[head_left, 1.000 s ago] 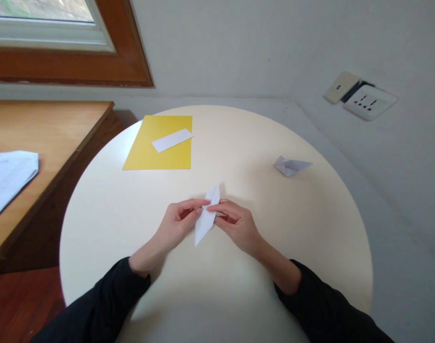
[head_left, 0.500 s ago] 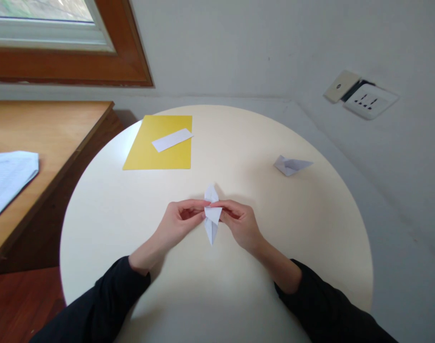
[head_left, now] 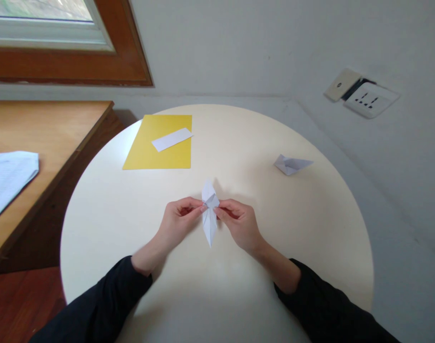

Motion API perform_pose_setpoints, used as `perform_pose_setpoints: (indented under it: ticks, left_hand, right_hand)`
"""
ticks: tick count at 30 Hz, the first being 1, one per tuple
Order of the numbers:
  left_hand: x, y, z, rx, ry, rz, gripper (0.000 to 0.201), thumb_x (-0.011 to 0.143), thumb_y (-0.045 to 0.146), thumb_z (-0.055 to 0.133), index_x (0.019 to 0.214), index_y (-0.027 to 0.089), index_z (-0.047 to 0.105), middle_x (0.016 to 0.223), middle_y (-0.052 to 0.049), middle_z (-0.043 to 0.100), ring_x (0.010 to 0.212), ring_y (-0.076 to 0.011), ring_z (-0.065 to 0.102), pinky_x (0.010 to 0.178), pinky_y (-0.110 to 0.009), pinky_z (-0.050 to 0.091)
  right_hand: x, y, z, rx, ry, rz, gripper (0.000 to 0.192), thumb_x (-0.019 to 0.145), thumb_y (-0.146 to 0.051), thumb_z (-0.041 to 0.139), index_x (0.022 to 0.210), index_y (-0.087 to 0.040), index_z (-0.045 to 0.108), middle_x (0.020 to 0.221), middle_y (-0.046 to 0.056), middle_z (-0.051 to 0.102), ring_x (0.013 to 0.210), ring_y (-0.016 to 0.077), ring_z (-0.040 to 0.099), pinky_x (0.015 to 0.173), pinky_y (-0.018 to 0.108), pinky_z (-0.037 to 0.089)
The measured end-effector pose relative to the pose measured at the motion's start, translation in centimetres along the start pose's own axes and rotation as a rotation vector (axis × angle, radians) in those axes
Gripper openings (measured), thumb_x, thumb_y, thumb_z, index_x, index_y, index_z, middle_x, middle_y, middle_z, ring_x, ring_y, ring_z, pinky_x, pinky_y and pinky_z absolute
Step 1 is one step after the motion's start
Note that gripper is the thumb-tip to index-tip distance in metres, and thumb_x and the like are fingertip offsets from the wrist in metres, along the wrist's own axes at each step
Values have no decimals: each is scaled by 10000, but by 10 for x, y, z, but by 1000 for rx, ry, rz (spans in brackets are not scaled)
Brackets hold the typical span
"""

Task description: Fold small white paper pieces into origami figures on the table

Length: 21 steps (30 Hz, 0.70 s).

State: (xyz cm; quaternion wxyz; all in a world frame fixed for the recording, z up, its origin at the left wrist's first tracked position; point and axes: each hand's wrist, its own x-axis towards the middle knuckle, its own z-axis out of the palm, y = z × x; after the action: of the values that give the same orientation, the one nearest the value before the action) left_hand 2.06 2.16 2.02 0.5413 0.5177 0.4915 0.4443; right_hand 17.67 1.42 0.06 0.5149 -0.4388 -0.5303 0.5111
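A narrow folded piece of white paper, pointed at both ends, stands lengthwise over the middle of the round cream table. My left hand pinches its left edge near the middle with thumb and forefinger. My right hand pinches the right edge at the same height. Both sleeves are black.
A yellow sheet with a white paper strip on it lies at the table's far left. A small folded white paper shape sits at the far right. A wooden desk with printed papers stands to the left. Wall sockets are on the right.
The folded paper has turned from a slant to nearly straight away from me, and a small flap near its middle has been folded. Both hands stayed in place, pinching it.
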Motion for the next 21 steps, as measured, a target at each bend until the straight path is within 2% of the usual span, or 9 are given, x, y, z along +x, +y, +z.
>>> perform_pose_setpoints:
  ticks: [11, 17, 21]
  left_hand:
    - [-2, -1, 6, 2, 38, -4, 276, 632, 412, 727, 648, 145, 660, 663, -41, 689, 609, -142, 584, 589, -253, 463]
    - [-5, 0, 7, 26, 33, -7, 296, 639, 429, 719, 631, 144, 639, 625, -30, 663, 581, -127, 558, 569, -242, 439]
    - [-6, -1, 6, 28, 14, -40, 288, 649, 417, 710, 655, 138, 640, 650, -40, 669, 595, -128, 563, 570, -239, 432]
  right_hand:
    - [1, 2, 2, -15, 55, 9, 157, 703, -357, 687, 692, -201, 702, 750, 33, 720, 664, 163, 646, 640, 283, 541]
    - [2, 3, 2, -11, 111, 50, 167, 652, -356, 727, 641, -194, 688, 641, 16, 696, 580, 150, 625, 570, 263, 531]
    - [3, 2, 0, -18, 93, 44, 151, 680, -336, 699, 637, -192, 688, 610, 13, 681, 563, 143, 615, 561, 259, 524]
